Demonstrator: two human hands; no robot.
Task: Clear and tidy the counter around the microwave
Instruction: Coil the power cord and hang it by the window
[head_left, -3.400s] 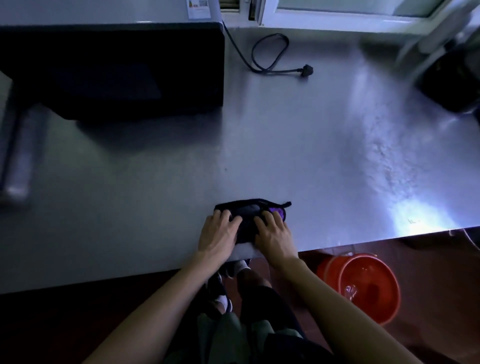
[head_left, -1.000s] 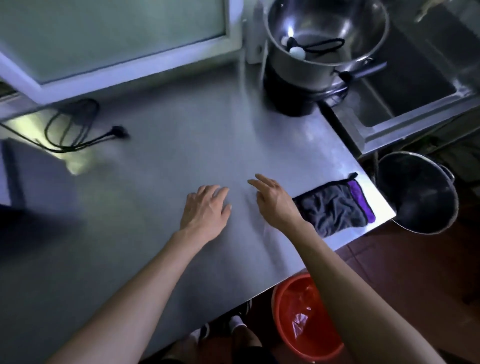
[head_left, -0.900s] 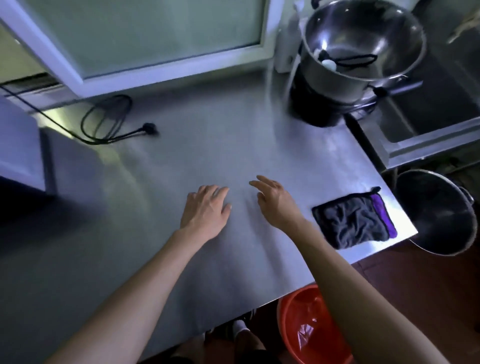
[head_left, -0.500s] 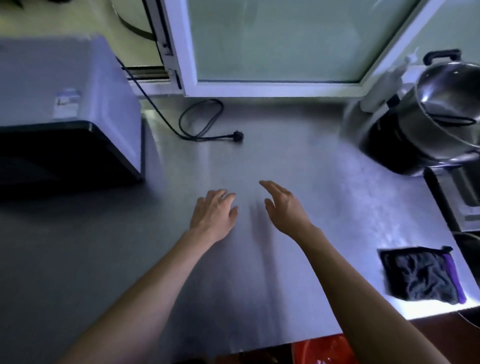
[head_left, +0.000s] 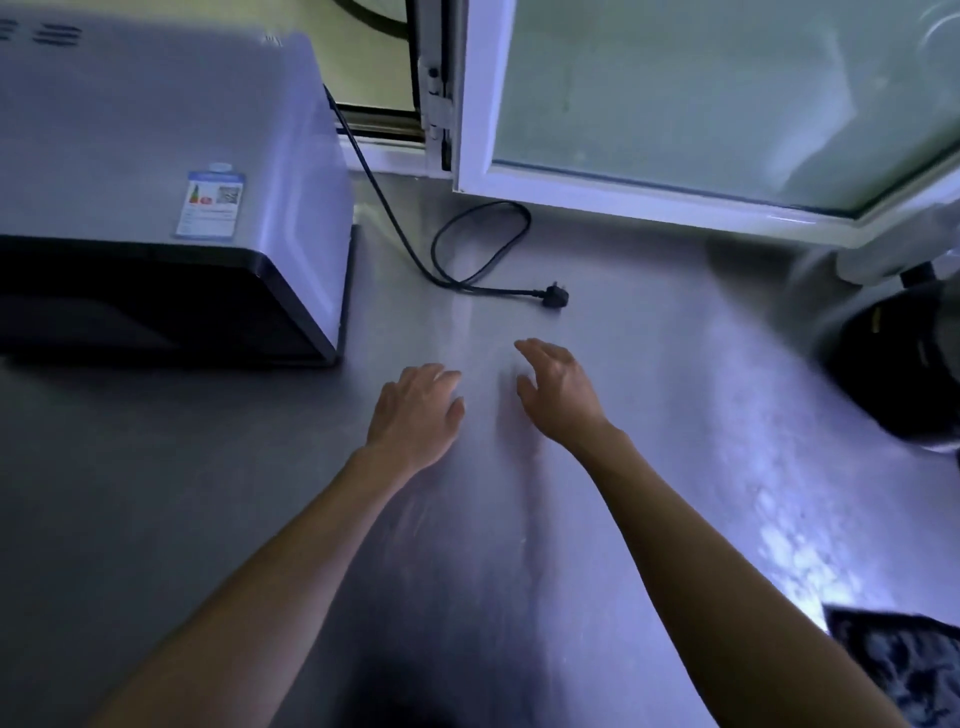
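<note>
The white microwave (head_left: 156, 171) with a dark door stands at the back left of the steel counter (head_left: 208, 519). Its black power cord (head_left: 467, 260) loops across the counter and ends in a loose plug (head_left: 555, 297). My left hand (head_left: 415, 410) and my right hand (head_left: 558, 392) hover side by side over the middle of the counter, fingers relaxed, holding nothing. The plug lies a little beyond my right fingertips. A folded dark grey cloth (head_left: 904, 670) lies at the counter's near right corner, partly cut off.
A white-framed frosted window (head_left: 727, 104) stands open over the back of the counter. A black appliance base (head_left: 904, 364) sits at the right edge, blurred, with a white object behind it.
The view has swung left from the pot and sink toward the microwave. Both hands left the cloth, which now lies at the near right corner, and they moved toward the cord.
</note>
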